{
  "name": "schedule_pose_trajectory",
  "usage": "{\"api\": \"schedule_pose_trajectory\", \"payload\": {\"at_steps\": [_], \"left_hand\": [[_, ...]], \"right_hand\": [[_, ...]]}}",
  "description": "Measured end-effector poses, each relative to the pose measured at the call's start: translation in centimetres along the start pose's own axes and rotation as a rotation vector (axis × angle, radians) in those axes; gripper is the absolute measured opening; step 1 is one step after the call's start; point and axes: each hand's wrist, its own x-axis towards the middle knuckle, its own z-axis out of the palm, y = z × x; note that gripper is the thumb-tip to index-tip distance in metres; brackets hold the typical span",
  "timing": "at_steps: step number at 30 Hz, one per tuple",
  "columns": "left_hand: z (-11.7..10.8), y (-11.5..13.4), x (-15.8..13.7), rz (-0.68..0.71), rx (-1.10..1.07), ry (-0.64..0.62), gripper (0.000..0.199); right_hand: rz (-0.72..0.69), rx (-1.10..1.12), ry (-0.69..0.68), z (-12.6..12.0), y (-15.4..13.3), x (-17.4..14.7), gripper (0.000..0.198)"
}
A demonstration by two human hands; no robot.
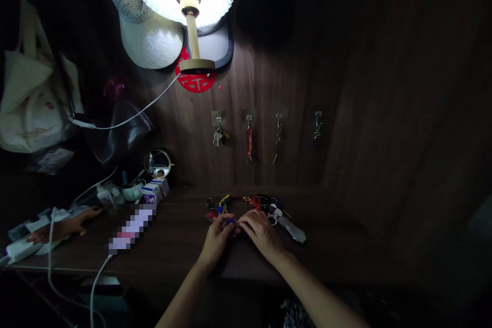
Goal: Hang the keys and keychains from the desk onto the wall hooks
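Close together over the dark wooden shelf [184, 246], my two hands meet at a small blue item [231, 221], perhaps part of a key. My left hand [218, 236] has its fingers closed around it. The fingertips of my right hand [261, 230] are pinched right beside it; what they hold is too small to make out. Just behind lie several keys and key rings, with a yellow tag [225, 199], a red loop [256, 202] and a black ring [209, 203]. A grey, handle-like object [292, 229] lies right of my right hand.
Keys [218, 137] and a reddish-brown strap [249, 143] hang from wall hooks. A lit lamp [194, 41] is mounted above. On the left are a round mirror [158, 163], small boxes [155, 190], a blurred-out device [131, 229] and white cables [51, 246].
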Motion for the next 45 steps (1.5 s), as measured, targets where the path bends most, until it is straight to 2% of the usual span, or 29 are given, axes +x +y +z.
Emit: {"api": "schedule_pose_trajectory", "payload": {"at_steps": [3, 7, 10, 17, 20, 27, 35, 45], "left_hand": [[0.2, -0.2, 0.0, 0.026, 0.078, -0.027, 0.033], [0.2, -0.5, 0.0, 0.085, 0.234, -0.023, 0.028], [0.1, -0.6, -0.1, 0.101, 0.244, -0.030, 0.027], [0.4, 0.1, -0.5, 0.017, 0.187, 0.019, 0.038], [0.4, 0.3, -0.6, 0.004, 0.200, 0.024, 0.042], [0.2, 0.1, -0.5, -0.027, 0.212, 0.025, 0.046], [0.2, 0.0, -0.2, -0.071, 0.202, 0.050, 0.052], [0.1, -0.6, 0.2, -0.114, 0.189, 0.018, 0.051]], "right_hand": [[0.102, 0.113, 0.065, 0.0, 0.1, 0.0, 0.015], [0.367, 0.375, 0.083, -0.3, 0.4, 0.1, 0.016], [0.532, 0.540, 0.085, -1.0, 0.9, 0.4, 0.019], [0.755, 0.731, 0.227, -4.4, 3.2, 1.5, 0.024], [0.841, 0.779, 0.364, -6.1, 4.6, 2.1, 0.022], [0.833, 0.749, 0.653, -10.1, 8.6, 3.4, 0.023], [0.707, 0.672, 0.855, -14.9, 13.2, 5.8, 0.028], [0.551, 0.366, 0.930, -20.3, 18.7, 11.0, 0.028]]}}
